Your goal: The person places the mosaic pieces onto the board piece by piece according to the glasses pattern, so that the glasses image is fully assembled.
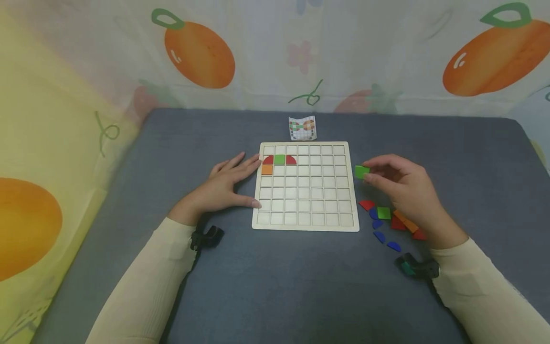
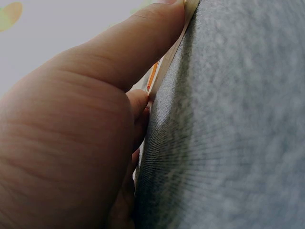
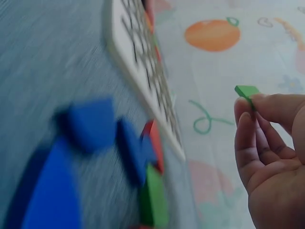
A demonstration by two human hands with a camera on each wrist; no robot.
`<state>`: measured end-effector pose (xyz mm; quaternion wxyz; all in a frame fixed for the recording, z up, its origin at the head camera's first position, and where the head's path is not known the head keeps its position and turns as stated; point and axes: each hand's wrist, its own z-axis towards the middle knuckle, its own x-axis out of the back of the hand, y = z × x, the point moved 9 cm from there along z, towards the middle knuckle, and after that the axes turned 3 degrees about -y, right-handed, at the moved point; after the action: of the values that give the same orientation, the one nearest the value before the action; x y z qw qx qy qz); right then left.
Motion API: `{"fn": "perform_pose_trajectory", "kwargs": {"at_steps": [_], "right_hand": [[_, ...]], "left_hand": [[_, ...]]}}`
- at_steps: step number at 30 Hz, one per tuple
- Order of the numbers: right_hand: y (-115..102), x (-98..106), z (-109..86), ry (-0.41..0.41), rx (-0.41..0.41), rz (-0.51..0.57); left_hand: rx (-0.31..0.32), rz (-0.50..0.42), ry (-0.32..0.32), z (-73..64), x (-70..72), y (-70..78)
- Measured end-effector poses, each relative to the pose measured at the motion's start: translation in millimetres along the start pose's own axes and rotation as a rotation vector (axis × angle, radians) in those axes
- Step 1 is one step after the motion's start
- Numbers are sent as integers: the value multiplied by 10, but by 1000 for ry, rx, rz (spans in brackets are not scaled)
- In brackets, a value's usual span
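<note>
A pale wooden grid board (image 1: 309, 196) lies on the grey table. In its upper left cells sit two red quarter-round tiles (image 1: 291, 160), a green square tile (image 1: 279, 159) between them and an orange square tile (image 1: 267, 169) below. My left hand (image 1: 223, 186) rests at the board's left edge, fingers spread, thumb and fingertips touching the rim. Just right of the board, my right hand (image 1: 397, 184) pinches another green square tile (image 1: 361, 172) between thumb and fingers; the right wrist view shows this green tile (image 3: 247, 91) raised above the table.
Right of the board lies a loose pile of pieces: a green square (image 1: 384, 213), several blue rounded pieces (image 1: 394, 246), red pieces (image 1: 367, 205) and orange ones (image 1: 406, 221). Behind the board is a small printed pattern card (image 1: 302, 128). A fruit-print curtain (image 1: 266, 57) hangs at the table's back.
</note>
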<state>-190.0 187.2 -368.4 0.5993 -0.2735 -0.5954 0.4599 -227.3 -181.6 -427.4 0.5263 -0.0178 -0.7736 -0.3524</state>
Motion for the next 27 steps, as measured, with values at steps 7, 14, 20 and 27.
{"fn": "perform_pose_trajectory", "kwargs": {"at_steps": [7,14,20,27], "right_hand": [[-174,-226,146,-47,14,47],[-210,-504,300,-110,-13,88],[-184,-669,410,-127,-39,99],[-170,-880,509,-167,-81,146]], "left_hand": [[14,5,-1,6,-5,17],[24,5,-5,-9,3,20],[20,5,-5,-5,2,9],[10,-2,-4,-19,22,27]]}}
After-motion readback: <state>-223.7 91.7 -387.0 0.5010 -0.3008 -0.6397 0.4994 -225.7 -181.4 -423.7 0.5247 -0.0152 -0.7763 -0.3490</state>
